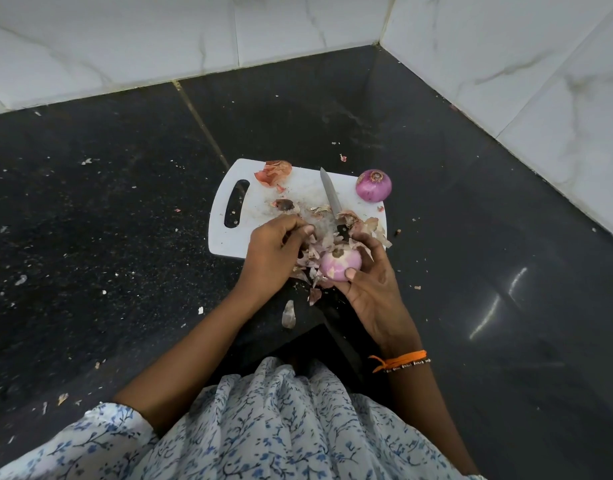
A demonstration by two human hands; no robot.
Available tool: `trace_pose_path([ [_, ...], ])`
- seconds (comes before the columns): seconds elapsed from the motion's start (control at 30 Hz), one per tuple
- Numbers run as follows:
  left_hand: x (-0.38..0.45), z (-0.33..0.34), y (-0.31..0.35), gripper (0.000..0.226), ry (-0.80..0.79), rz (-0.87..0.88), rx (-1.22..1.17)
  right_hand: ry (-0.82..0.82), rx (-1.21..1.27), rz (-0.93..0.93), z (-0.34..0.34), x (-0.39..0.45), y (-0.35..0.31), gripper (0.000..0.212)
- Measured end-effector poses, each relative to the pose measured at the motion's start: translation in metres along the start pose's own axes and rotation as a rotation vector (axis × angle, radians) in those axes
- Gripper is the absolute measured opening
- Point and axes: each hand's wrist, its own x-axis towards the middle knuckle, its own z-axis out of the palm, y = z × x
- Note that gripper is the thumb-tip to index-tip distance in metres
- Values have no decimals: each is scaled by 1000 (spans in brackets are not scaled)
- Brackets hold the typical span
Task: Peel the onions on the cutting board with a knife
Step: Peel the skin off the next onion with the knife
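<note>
Right hand (371,282) grips the nearly bare onion (340,265); left hand (275,251) pinches loose skins (310,249) (knife (331,195) lies idle). Judged next: strip remnants, then take the unpeeled onion (373,185).

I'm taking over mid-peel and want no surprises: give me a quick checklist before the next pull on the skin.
1. Onion held: ok. The right hand grips the half-peeled onion.
2. Loose skin gripped: ok. The left hand pinches the peels beside it.
3. Knife clear of fingers: cannot tell. The knife lies on the cutting board, its handle hidden near the right hand.
4. Next onion ready: ok. The unpeeled onion sits at the board's far right corner.
5. Board space: not ok, peel scraps are scattered on it.
</note>
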Motion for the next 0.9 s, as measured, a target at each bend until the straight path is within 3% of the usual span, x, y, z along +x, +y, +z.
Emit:
trace_pose_path([
  [0.07,-1,-2,2,20,-55,-47,-15,45,-120,-44,-1,0,1,51],
  [0.13,-3,-2,5,8,-185,-117,-65,77,-299,-100,-1,0,2,54],
  [0.23,-6,4,3,41,-325,-235,-128,65,-522,-171,3,0,3,61],
  [0.4,-9,12,6,15,-122,-309,-381,74,-629,-163,9,0,4,65],
  [0.73,-1,10,-8,10,3,-190,-136,85,-625,-148,6,0,7,58],
  [0.9,1,5,-16,20,5,-223,-35,44,-466,-144,3,0,5,54],
])
